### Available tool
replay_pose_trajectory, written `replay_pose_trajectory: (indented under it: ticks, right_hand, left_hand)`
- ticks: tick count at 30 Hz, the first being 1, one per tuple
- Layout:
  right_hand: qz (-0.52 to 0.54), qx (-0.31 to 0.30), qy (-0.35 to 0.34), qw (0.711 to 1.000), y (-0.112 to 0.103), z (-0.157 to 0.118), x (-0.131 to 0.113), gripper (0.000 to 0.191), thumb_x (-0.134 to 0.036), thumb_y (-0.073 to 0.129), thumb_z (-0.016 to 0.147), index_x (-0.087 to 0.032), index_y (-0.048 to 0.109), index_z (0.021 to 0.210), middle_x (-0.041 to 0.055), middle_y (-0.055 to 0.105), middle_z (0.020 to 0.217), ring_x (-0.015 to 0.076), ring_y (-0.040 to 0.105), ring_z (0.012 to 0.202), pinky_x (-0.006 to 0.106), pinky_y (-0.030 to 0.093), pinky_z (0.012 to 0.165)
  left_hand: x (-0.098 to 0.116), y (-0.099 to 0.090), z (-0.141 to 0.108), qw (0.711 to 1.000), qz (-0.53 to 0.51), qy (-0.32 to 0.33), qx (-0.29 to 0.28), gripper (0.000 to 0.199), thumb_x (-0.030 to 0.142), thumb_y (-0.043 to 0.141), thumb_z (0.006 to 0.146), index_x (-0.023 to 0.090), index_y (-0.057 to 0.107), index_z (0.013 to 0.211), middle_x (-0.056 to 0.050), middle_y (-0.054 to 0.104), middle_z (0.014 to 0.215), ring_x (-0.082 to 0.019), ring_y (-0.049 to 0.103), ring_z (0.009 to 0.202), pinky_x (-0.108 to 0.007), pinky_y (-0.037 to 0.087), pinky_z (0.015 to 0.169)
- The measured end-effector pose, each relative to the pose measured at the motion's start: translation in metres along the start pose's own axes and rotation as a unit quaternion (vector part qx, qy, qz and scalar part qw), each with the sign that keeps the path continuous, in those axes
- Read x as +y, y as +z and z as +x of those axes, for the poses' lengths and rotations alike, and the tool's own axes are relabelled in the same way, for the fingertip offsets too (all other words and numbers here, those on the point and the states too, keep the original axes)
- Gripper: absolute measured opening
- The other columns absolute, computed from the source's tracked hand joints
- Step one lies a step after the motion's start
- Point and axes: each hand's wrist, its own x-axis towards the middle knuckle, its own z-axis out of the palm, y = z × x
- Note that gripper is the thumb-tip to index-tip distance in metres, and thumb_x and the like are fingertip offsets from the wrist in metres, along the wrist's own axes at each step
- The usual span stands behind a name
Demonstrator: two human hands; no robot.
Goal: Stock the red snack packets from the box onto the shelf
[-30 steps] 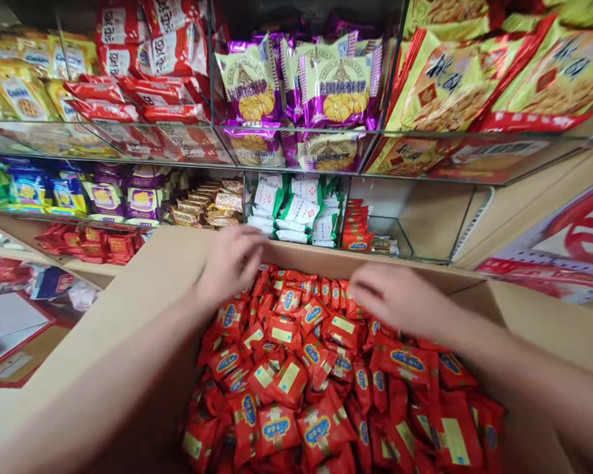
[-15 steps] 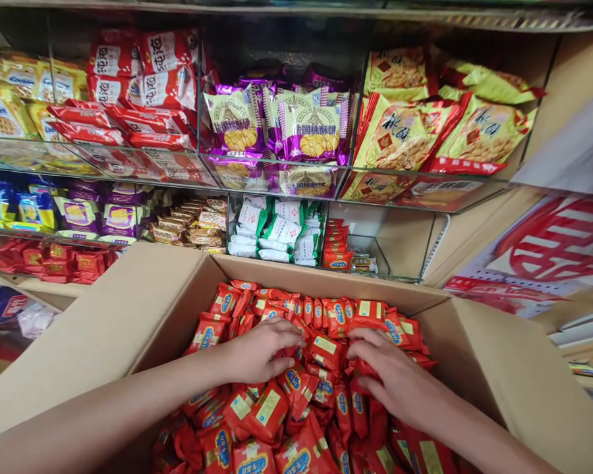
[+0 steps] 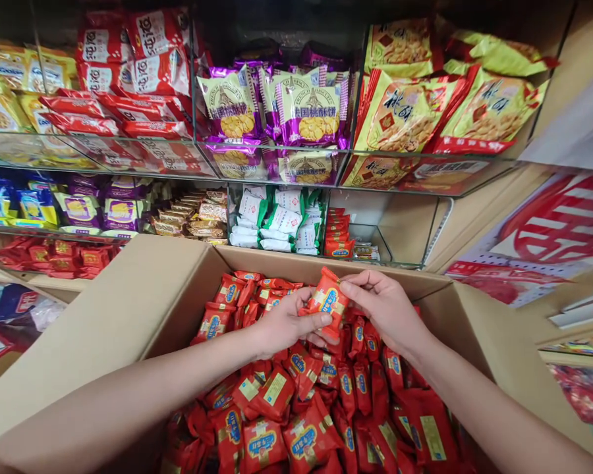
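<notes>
A small red snack packet (image 3: pixel 329 301) with a blue-and-yellow label is held up above the pile, tilted, label facing me. My left hand (image 3: pixel 296 322) grips it from the left, thumb across its lower front and fingers behind. My right hand (image 3: pixel 383 306) pinches its upper right edge between thumb and fingers. Beneath both hands, an open cardboard box (image 3: pixel 178 316) holds many loose red packets (image 3: pixel 306 438) of the same kind, some label up, others showing a pale yellow panel.
Behind the box, glass-fronted shelves hold purple biscuit packets (image 3: pixel 309 118), yellow-and-red packets (image 3: pixel 408 112), red-and-white packets (image 3: pixel 153 72) and green-and-white packets (image 3: pixel 282 220). A lower bin holds similar red packets (image 3: pixel 338 237). Box flaps (image 3: pixel 528 368) spread to both sides.
Both hands have risen from the pile and come together. A red packet is now lifted between them. The view has shifted slightly, with the shelves higher in the picture.
</notes>
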Motion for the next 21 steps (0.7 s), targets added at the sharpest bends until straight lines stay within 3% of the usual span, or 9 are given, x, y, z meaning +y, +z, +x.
replay_pose_trajectory:
  ticks: [3, 8, 11, 13, 15, 17, 19, 21]
  right_hand:
    - [0.049, -0.006, 0.046, 0.998, 0.000, -0.005, 0.007, 0.027, -0.036, 0.070, 0.064, -0.018, 0.056, 0.078, 0.0006, 0.062, 0.076, 0.0138, 0.058, 0.070, 0.032, 0.047, 0.071]
    - [0.028, -0.128, 0.091, 0.987, 0.016, -0.024, 0.014, 0.028, -0.033, 0.065, 0.070, -0.019, 0.053, 0.091, 0.0032, 0.064, 0.089, 0.0156, 0.059, 0.083, 0.032, 0.045, 0.079]
    - [-0.007, -0.099, 0.029, 0.995, 0.012, -0.018, 0.008, 0.028, -0.034, 0.060, 0.073, -0.019, 0.051, 0.096, 0.0054, 0.063, 0.096, 0.0171, 0.059, 0.087, 0.034, 0.046, 0.080]
    - [-0.081, -0.050, -0.058, 0.994, -0.005, 0.000, -0.003, 0.032, -0.034, 0.058, 0.075, -0.020, 0.049, 0.102, 0.0069, 0.061, 0.101, 0.0184, 0.059, 0.086, 0.035, 0.047, 0.076]
    - [-0.230, 0.013, -0.157, 0.960, -0.026, 0.027, -0.017, 0.033, -0.033, 0.054, 0.077, -0.019, 0.049, 0.107, 0.0083, 0.059, 0.104, 0.0198, 0.058, 0.087, 0.036, 0.046, 0.077]
    - [-0.408, 0.040, -0.217, 0.886, -0.045, 0.056, -0.028, 0.030, -0.028, 0.050, 0.079, -0.019, 0.054, 0.108, 0.0092, 0.058, 0.106, 0.0218, 0.055, 0.092, 0.038, 0.042, 0.083]
    - [-0.526, -0.009, -0.215, 0.823, -0.053, 0.082, -0.033, 0.028, -0.022, 0.047, 0.080, -0.019, 0.058, 0.106, 0.0092, 0.059, 0.104, 0.0225, 0.054, 0.095, 0.037, 0.040, 0.086]
    - [-0.584, -0.087, -0.183, 0.786, -0.051, 0.100, -0.030, 0.027, -0.017, 0.048, 0.079, -0.019, 0.060, 0.104, 0.0081, 0.060, 0.103, 0.0213, 0.055, 0.096, 0.034, 0.039, 0.087]
  left_hand:
    - [-0.006, -0.005, -0.001, 1.000, 0.001, 0.012, 0.016, 0.042, 0.033, 0.069, 0.067, 0.016, 0.044, 0.096, 0.001, 0.058, 0.075, -0.014, 0.064, 0.061, -0.022, 0.048, 0.053]
    - [-0.020, -0.012, -0.001, 0.996, 0.048, 0.054, 0.052, 0.044, 0.037, 0.062, 0.072, 0.019, 0.038, 0.105, -0.001, 0.058, 0.086, -0.013, 0.063, 0.063, -0.023, 0.048, 0.053]
    - [-0.024, -0.018, -0.001, 0.993, 0.101, 0.052, 0.037, 0.054, 0.038, 0.057, 0.076, 0.021, 0.027, 0.118, 0.001, 0.059, 0.075, -0.013, 0.062, 0.063, -0.022, 0.045, 0.054]
    - [-0.025, -0.023, 0.000, 0.989, 0.136, 0.055, 0.034, 0.052, 0.034, 0.058, 0.076, 0.019, 0.030, 0.118, 0.000, 0.059, 0.076, -0.012, 0.060, 0.069, -0.024, 0.045, 0.061]
    - [-0.026, -0.028, 0.001, 0.980, 0.188, 0.059, 0.034, 0.037, 0.029, 0.059, 0.075, 0.016, 0.044, 0.106, -0.002, 0.059, 0.082, -0.012, 0.057, 0.075, -0.025, 0.044, 0.069]
    - [-0.028, -0.032, 0.002, 0.966, 0.252, 0.049, 0.027, 0.021, 0.028, 0.057, 0.075, 0.014, 0.052, 0.091, -0.002, 0.059, 0.081, -0.011, 0.054, 0.072, -0.025, 0.043, 0.069]
    - [-0.030, -0.036, 0.003, 0.951, 0.305, 0.040, 0.021, 0.017, 0.028, 0.053, 0.077, 0.014, 0.055, 0.087, 0.000, 0.056, 0.072, -0.010, 0.049, 0.065, -0.023, 0.042, 0.063]
    - [-0.032, -0.038, 0.003, 0.943, 0.331, 0.035, 0.017, 0.018, 0.028, 0.051, 0.078, 0.014, 0.056, 0.087, 0.002, 0.053, 0.068, -0.010, 0.046, 0.061, -0.022, 0.040, 0.059]
